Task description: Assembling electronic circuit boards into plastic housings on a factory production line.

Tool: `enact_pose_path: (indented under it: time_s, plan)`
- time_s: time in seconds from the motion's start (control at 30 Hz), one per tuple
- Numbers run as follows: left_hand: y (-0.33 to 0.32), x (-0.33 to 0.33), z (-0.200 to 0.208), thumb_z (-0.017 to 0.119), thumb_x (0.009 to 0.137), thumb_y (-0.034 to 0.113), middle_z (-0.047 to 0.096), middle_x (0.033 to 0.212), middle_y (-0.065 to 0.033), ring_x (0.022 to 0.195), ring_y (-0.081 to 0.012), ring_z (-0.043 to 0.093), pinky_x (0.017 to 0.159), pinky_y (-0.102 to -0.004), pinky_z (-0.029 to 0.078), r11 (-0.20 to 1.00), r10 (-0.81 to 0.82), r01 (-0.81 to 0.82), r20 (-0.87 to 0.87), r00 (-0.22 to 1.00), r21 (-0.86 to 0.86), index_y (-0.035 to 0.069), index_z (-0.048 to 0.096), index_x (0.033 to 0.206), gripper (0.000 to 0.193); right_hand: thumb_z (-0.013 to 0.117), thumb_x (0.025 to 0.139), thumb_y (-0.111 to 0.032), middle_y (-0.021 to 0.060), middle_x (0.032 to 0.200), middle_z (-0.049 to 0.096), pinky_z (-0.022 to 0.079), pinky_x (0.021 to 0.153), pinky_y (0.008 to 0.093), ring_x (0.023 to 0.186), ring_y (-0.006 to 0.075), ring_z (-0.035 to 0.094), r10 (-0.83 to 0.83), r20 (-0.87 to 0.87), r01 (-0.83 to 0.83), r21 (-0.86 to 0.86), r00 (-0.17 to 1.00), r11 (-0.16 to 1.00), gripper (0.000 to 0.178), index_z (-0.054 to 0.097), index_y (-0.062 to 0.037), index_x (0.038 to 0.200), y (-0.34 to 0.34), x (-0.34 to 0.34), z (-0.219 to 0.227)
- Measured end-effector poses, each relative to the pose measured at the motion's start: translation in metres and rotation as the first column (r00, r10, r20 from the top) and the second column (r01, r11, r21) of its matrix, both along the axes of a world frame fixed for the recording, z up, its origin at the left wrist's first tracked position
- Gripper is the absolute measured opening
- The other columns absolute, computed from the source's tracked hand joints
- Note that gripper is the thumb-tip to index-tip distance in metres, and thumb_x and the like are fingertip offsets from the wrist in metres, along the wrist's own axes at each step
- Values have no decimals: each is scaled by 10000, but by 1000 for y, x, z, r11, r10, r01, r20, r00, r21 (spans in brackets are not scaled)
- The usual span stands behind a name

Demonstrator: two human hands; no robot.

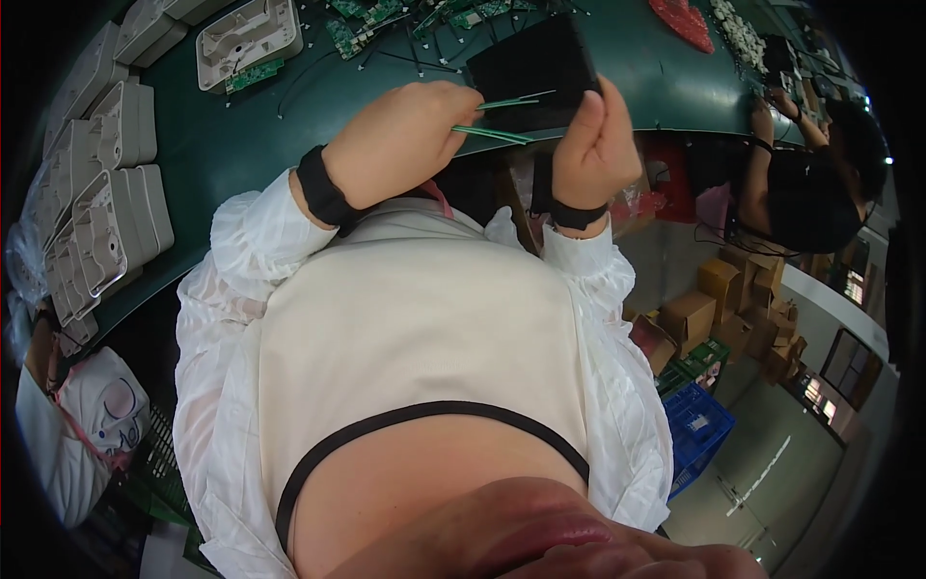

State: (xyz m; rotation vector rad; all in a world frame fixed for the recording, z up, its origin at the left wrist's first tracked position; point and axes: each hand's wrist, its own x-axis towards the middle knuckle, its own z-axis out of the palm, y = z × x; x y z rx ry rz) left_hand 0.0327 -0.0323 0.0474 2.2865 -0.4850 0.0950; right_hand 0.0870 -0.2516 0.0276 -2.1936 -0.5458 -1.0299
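My left hand is closed, with thin green strands sticking out past its fingers to the right. They look like wires; their other ends are hidden in the hand. My right hand pinches the lower right edge of a flat black panel between thumb and fingers. This panel is tilted above the green table, and the green strands reach across its lower part. What kind of part the panel is, I cannot tell.
Green circuit boards with black cables lie on the green table. Off-white plastic housings stand at the far left, more stacked along the left edge. A red bag and small white parts lie far right, near a co-worker.
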Motion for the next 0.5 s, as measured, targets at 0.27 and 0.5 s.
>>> enact_pose_path:
  time_s: [0.27,0.5]
  plan:
    - [-2,12,-34,659,933,113,647,998,-196,961,-436,638,800,-474,543,991,82,-74,69,994,-112,1,591,1158,261,602,1068,-213,43,751,685,467,526,250,556,100,593,23,-214,59,370,977,927,266,735,4,1145,4,10,21]
    - [-9,27,-73,567,982,88,615,1012,-248,967,-476,599,817,-538,488,995,95,-95,-31,995,7,1,516,1053,123,556,1091,-251,37,829,689,445,500,215,549,64,562,71,-390,167,541,918,824,320,715,4,1199,-6,9,16]
